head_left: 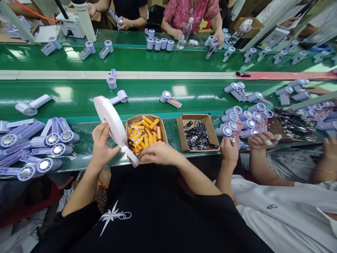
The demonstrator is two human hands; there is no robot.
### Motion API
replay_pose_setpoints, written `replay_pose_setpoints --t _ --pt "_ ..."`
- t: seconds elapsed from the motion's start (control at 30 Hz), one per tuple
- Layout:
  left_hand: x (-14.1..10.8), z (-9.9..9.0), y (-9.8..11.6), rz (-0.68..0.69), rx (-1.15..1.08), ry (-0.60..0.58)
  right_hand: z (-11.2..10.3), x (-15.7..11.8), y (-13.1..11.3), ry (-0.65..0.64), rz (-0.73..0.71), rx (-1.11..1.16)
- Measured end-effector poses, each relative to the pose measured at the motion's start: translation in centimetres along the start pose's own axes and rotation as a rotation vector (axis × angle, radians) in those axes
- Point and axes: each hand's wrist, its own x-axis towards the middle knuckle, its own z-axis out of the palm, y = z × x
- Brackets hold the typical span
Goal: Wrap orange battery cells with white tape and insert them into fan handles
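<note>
My left hand (103, 146) grips a large roll of white tape (112, 121), held upright, and a loose strip of tape hangs down from it to the right. Blurred by motion, my right hand (160, 153) is over the near edge of a cardboard box (163, 131) of orange cylindrical batteries (146, 131); whether its fingers hold anything cannot be made out. Right of that stands another cardboard box (180, 131) with small black circuit boards (198, 137). Just beyond the tape roll lies a lavender handheld fan (122, 96).
Many lavender fan bodies (39, 144) are piled at the left. Others ride the green conveyor (142, 91), one with an orange battery (174, 102) in its handle. Co-workers' hands (229, 151) are close by on the right; more people work across the belt.
</note>
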Motion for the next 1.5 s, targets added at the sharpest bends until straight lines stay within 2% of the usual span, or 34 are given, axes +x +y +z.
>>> replay_pose_setpoints --t 0.1,0.13,0.2,0.27,0.3,0.33,0.4,0.43,0.5,0.6,0.7,0.8,0.97,1.07,1.17,1.2,1.27,1.37,1.4,1.43,1.5 --pt "-0.5 0.4 0.0 0.033 0.044 -0.022 -4.0 1.7 2.7 0.192 0.126 -0.338" --pt "-0.6 0.6 0.0 0.044 0.056 -0.032 -5.0 2.4 3.6 0.204 0.155 -0.449" --pt "-0.7 1.1 0.2 0.065 0.081 -0.040 -6.5 3.7 5.3 0.127 0.162 -0.561" --pt "-0.8 1.4 0.2 0.093 0.102 -0.027 -7.2 4.6 6.6 0.051 0.153 -0.528" --pt "-0.9 1.5 0.3 0.107 0.110 -0.017 -7.3 4.7 7.1 0.057 0.157 -0.473" --pt "-1.0 1.5 0.3 0.116 0.115 -0.010 -7.3 4.7 7.4 0.105 0.166 -0.386" --pt "-1.2 1.5 0.3 0.122 0.124 -0.009 -7.1 4.3 7.6 0.299 0.186 -0.106" --pt "-1.3 1.4 0.4 0.118 0.129 -0.012 -6.9 4.0 7.5 0.393 0.187 0.076" --pt "-1.5 1.4 0.6 0.112 0.150 -0.020 -6.4 3.3 6.8 0.493 0.173 0.420" --pt "-1.6 1.6 1.0 0.129 0.210 -0.038 -5.2 2.2 4.8 0.491 0.162 0.651" --pt "-1.5 1.7 1.6 0.128 0.259 -0.074 -4.6 1.3 2.2 0.485 0.155 0.593" --pt "-1.3 1.4 2.0 0.123 0.256 -0.106 -4.7 0.7 0.2 0.478 0.157 0.363" --pt "-1.1 0.7 2.9 0.194 0.261 -0.161 -5.6 0.4 -1.2 0.426 0.178 0.090" --pt "-0.8 0.1 3.6 0.231 0.324 -0.159 -6.9 0.4 -1.0 0.394 0.182 0.163" --pt "-0.6 -0.2 4.5 0.243 0.356 -0.144 -7.3 0.8 -0.6 0.387 0.198 0.441" --pt "-0.5 -0.1 4.9 0.229 0.349 -0.139 -6.8 1.1 -0.6 0.418 0.196 0.541" --pt "-0.4 0.6 5.7 0.183 0.328 -0.106 -4.6 1.9 -0.8 0.574 0.166 0.710" --pt "-1.0 2.5 7.3 0.120 0.336 -0.044 -0.4 3.2 -0.7 0.977 0.117 0.896" --pt "-1.4 3.0 7.9 0.116 0.340 -0.045 0.5 3.3 -0.3 1.076 0.123 0.942" --pt "-2.0 3.4 8.5 0.129 0.337 -0.076 0.7 3.3 0.2 1.145 0.131 0.977" --pt "-3.0 3.4 9.5 0.215 0.299 -0.217 -0.7 2.4 2.0 1.245 0.121 1.014"
